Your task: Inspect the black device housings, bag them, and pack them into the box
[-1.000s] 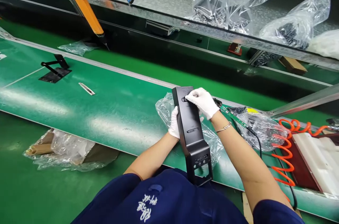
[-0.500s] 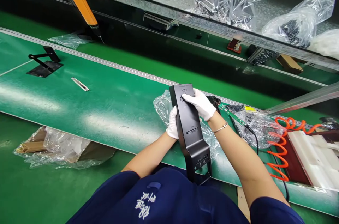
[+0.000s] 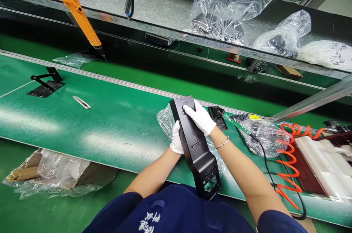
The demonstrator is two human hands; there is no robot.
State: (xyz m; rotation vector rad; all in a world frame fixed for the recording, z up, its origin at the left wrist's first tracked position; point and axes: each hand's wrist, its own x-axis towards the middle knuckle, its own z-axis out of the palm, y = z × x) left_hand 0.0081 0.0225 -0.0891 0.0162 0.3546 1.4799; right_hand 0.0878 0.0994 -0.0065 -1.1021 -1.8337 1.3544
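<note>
At the lower centre of the frame, the black housing point(image 3: 194, 135) slants away from the person's body, held above the desk point(image 3: 118, 126), its windowed end nearest. The left hand point(image 3: 176, 139) is curled around its left edge; the fingers underneath are hidden. Farther up, the right hand point(image 3: 201, 118) clasps the right edge, one digit on the face beside a circular detail point(image 3: 184, 112); whether it pinches anything small there cannot be told. To work well here, the left grip should brace the housing firmly, with pressure straight down and even. Beyond lie a clear bag point(image 3: 164, 120) and, at upper left, a yellow screwdriver point(image 3: 79, 14).
</note>
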